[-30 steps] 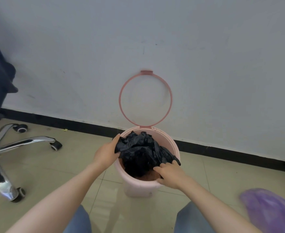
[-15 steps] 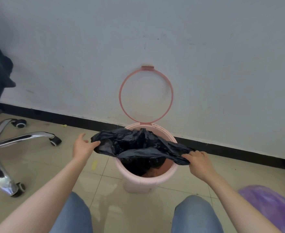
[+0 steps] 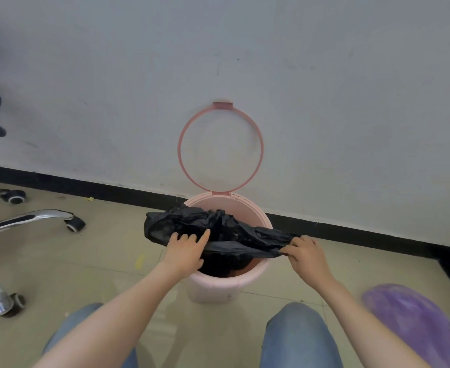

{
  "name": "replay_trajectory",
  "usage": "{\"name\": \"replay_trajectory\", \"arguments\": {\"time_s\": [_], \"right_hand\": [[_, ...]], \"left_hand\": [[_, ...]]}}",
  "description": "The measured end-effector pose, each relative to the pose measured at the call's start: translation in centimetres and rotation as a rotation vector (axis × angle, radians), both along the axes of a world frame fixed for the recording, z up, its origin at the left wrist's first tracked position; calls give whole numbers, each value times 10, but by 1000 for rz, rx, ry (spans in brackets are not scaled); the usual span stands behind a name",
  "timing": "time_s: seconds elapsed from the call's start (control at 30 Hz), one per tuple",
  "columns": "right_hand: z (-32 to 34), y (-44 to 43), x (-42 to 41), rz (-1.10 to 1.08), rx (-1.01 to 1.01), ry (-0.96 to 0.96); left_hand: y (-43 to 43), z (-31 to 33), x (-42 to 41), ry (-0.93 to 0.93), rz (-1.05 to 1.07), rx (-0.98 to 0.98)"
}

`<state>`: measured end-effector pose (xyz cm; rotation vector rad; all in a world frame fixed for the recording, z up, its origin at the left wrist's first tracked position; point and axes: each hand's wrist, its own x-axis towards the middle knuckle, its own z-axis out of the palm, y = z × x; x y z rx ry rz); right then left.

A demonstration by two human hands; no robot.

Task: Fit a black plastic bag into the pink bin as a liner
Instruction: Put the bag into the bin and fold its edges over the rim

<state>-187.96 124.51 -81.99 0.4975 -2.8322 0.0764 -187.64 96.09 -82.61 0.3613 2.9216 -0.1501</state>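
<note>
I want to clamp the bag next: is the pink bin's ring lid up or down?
Up. The pink ring-shaped plastic lid stands raised on its rear hinge above the round pink plastic bin and its open mouth.

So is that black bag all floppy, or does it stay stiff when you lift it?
Probably very floppy: the black bag is crumpled and drapes in folds between the left hand and the right hand. It likely weighs almost nothing, since the right hand holds one end by just a pinch. It looks shiny, so it may slip.
</note>
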Motion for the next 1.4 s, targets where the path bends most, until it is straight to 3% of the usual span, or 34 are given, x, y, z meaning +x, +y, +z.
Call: {"name": "replay_trajectory", "arguments": {"time_s": [0.2, 0.37, 0.5, 0.6, 0.77, 0.83, 0.9, 1.0, 1.07, 1.2, 1.4], "right_hand": [[-6, 18, 6, -79, -35, -16], [-28, 15, 11, -11, -2, -56], [-42, 18, 9, 15, -47, -128], [-48, 21, 10, 19, -34, -188], [-42, 12, 14, -48, -75, -290], [-38, 5, 14, -117, -92, -373], [-37, -1, 13, -186, -175, -413], [-34, -6, 12, -251, -338, -448], [-34, -6, 8, -292, -453, -504], [-36, -9, -11, -311, -634, -626], [-34, -24, -47, -416, -929, -728]], "left_hand": [[-27, 1, 8, 297, -294, -21], [-55, -34, 45, 572, -457, 171], [-53, -62, 69, 645, -450, 205], [-47, -69, 82, 511, -363, 167], [-14, -41, 73, 600, -208, 306], [9, -23, 60, 415, -118, 279], [24, -13, 47, 103, -19, 221], [32, -25, 33, -33, -51, 96], [30, -33, 34, -148, -43, 118], [24, -33, 36, -155, -17, 41], [21, -40, 33, -129, 5, 88]]}}
